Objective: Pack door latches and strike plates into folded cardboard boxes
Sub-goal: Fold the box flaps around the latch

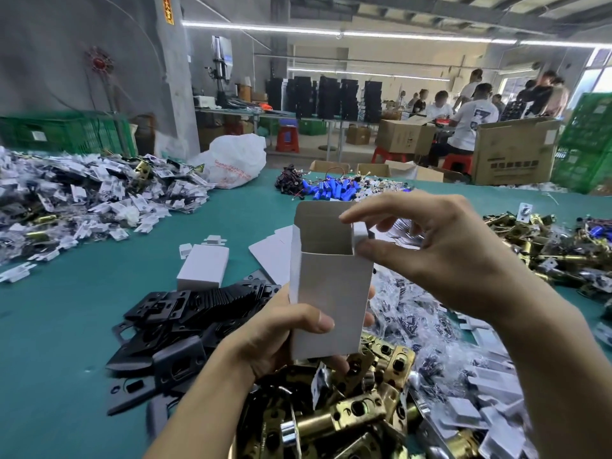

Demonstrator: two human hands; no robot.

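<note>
I hold a white cardboard box (328,293) upright over the table, its top open and the lid flap standing up at the back. My left hand (281,332) grips its lower part, thumb across the front. My right hand (440,250) pinches the small side flap at the top right corner between thumb and forefinger. The box looks empty inside. Brass door latches (364,412) lie in a heap just below the box. Black strike plates (185,329) are piled to the left of it.
A closed white box (203,266) and flat box blanks (271,253) lie on the green table (66,326). Bagged screws (417,319) sit at right, more latches (546,250) further right, a heap of small bagged parts (82,197) at left, blue cylinders (331,188) beyond. People work in the background.
</note>
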